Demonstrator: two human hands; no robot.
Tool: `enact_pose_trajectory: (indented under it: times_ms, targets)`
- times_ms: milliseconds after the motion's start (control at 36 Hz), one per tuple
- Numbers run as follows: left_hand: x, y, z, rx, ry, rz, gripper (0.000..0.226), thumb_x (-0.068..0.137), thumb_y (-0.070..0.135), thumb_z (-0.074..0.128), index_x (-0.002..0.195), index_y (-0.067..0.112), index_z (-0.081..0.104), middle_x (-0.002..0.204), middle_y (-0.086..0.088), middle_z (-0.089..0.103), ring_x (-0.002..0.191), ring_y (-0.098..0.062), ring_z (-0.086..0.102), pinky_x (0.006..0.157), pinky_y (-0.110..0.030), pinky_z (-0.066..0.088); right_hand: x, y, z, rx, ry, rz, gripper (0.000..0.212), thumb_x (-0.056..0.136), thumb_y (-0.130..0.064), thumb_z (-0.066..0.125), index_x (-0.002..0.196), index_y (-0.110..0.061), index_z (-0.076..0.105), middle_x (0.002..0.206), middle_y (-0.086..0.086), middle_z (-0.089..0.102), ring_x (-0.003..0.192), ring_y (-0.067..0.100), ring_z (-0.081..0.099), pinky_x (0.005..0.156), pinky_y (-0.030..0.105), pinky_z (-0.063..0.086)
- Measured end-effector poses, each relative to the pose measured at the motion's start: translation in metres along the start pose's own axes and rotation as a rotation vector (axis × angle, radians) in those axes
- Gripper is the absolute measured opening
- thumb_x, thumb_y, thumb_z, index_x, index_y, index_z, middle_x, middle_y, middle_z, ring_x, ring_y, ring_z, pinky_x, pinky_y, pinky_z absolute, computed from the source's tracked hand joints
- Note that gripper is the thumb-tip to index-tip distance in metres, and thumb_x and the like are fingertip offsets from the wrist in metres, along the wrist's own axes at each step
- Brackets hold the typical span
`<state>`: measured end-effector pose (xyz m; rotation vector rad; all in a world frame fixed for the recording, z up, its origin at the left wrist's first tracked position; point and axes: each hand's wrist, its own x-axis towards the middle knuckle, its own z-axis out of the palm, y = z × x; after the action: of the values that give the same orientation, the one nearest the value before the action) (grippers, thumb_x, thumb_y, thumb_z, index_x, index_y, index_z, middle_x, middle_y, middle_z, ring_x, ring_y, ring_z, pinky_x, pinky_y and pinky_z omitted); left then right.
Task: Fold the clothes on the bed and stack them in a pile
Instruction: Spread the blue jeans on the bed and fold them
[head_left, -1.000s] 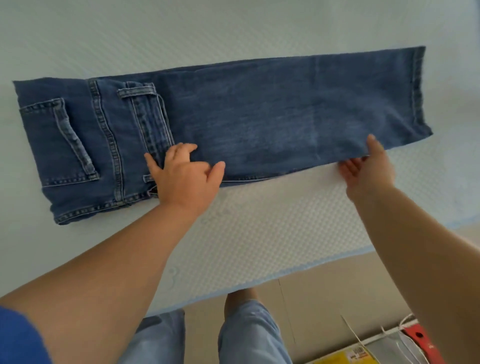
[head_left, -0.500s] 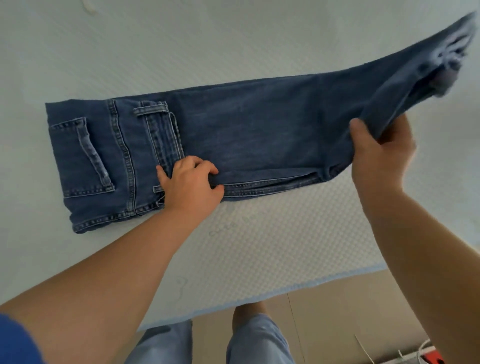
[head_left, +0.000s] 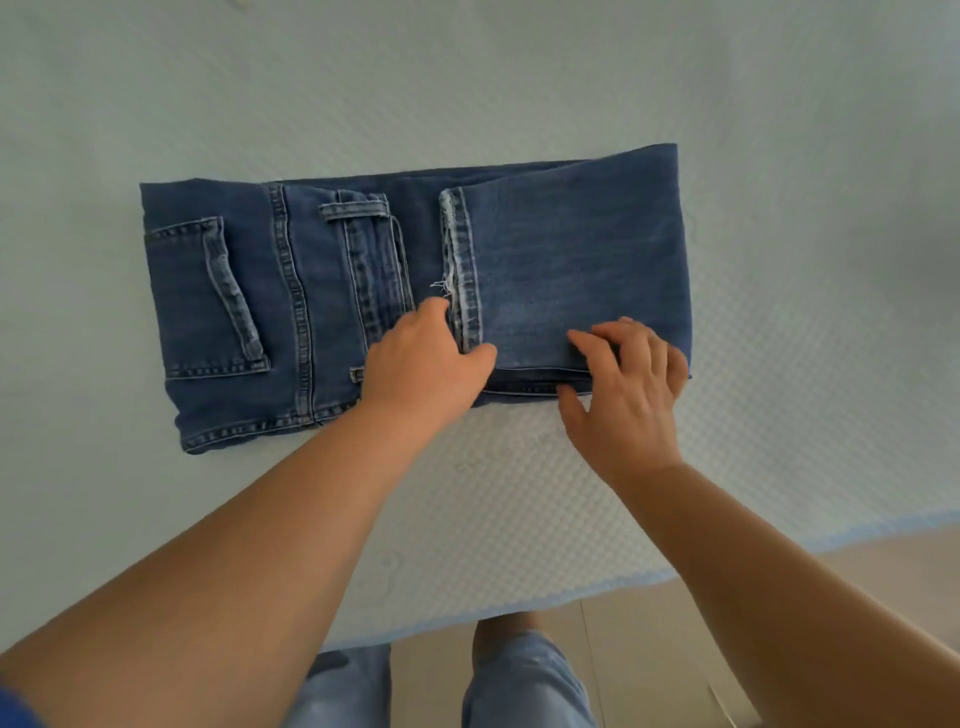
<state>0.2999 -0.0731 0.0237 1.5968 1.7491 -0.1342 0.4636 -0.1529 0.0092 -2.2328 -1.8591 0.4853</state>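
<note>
A pair of blue jeans (head_left: 322, 312) lies flat on the bed, waistband and back pocket to the left. The leg end (head_left: 582, 260) is folded over to the left, its frayed hem (head_left: 460, 270) lying near the middle. My left hand (head_left: 423, 366) rests on the jeans at the near end of the hem, thumb on the folded layer and fingers just left of it. My right hand (head_left: 631, 384) presses on the near edge of the folded leg with bent fingers, thumb at the seam.
The pale blue textured mattress (head_left: 519, 493) stretches all round the jeans; its near edge (head_left: 519, 608) runs above my legs and the beige floor (head_left: 779, 597). No other clothes or pile show in this view.
My right hand has carried the leg end up and over to the left and laid it on the jeans, halving their length. My left hand stayed near the middle.
</note>
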Motion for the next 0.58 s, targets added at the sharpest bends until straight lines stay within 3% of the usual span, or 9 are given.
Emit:
enact_pose_trajectory:
  times_ms: [111,250,333,417,472,583]
  targets:
    - [0.014,0.018,0.005,-0.221,-0.032,-0.159,0.066,0.081,0.044,0.061,0.133,0.012,0.038,0.125,-0.009,0.053,0.108,-0.030,0.053,0.087,-0.036,0.045,0.000,0.016,-0.012,0.008,0.052,0.133,0.049,0.074,-0.008,0.069,0.122,-0.007,0.057,0.127,0.014,0.049,0.128,0.032,0.036,0.106,0.048,0.019]
    - [0.031,0.032,0.002,-0.609,-0.011,-0.386,0.052,0.077,0.034,0.070,0.115,0.005,0.051,0.091,-0.004,0.061,0.071,-0.018,0.057,0.056,-0.027,0.043,0.007,0.034,-0.019,0.082,-0.019,0.256,0.064,0.078,-0.016,0.063,0.138,-0.012,0.039,0.139,0.009,0.033,0.130,0.025,0.027,0.112,0.041,0.018]
    - [0.033,0.040,0.002,-0.695,-0.041,-0.332,0.017,0.079,0.020,0.070,0.084,0.012,0.057,0.079,0.000,0.059,0.072,-0.018,0.057,0.056,-0.026,0.048,0.010,0.033,-0.017,0.177,-0.008,0.329,0.066,0.081,-0.017,0.057,0.141,-0.013,0.031,0.140,0.006,0.030,0.130,0.021,0.028,0.110,0.039,0.027]
    - [0.033,0.043,0.002,-0.679,0.051,-0.181,0.010,0.083,0.012,0.059,0.077,0.017,0.053,0.075,-0.002,0.057,0.065,-0.019,0.054,0.058,-0.029,0.045,0.012,0.034,-0.013,0.274,0.001,0.374,0.069,0.081,-0.012,0.053,0.144,-0.017,0.025,0.143,0.001,0.024,0.130,0.018,0.028,0.105,0.033,0.033]
    - [0.030,0.043,0.003,-0.664,0.134,-0.090,0.009,0.087,0.011,0.052,0.082,0.018,0.051,0.070,0.001,0.051,0.059,-0.016,0.045,0.053,-0.029,0.037,0.012,0.035,-0.012,0.385,-0.011,0.418,0.069,0.082,-0.009,0.051,0.144,-0.019,0.024,0.143,-0.004,0.020,0.127,0.014,0.032,0.102,0.031,0.038]
    - [0.026,0.035,0.011,-0.595,0.175,-0.069,0.017,0.092,0.016,0.051,0.107,0.011,0.054,0.082,-0.002,0.055,0.063,-0.018,0.047,0.057,-0.031,0.038,0.016,0.040,-0.016,0.756,-0.075,0.539,0.070,0.075,-0.017,0.044,0.143,-0.025,0.028,0.138,-0.010,0.031,0.112,0.000,0.041,0.089,0.020,0.041]
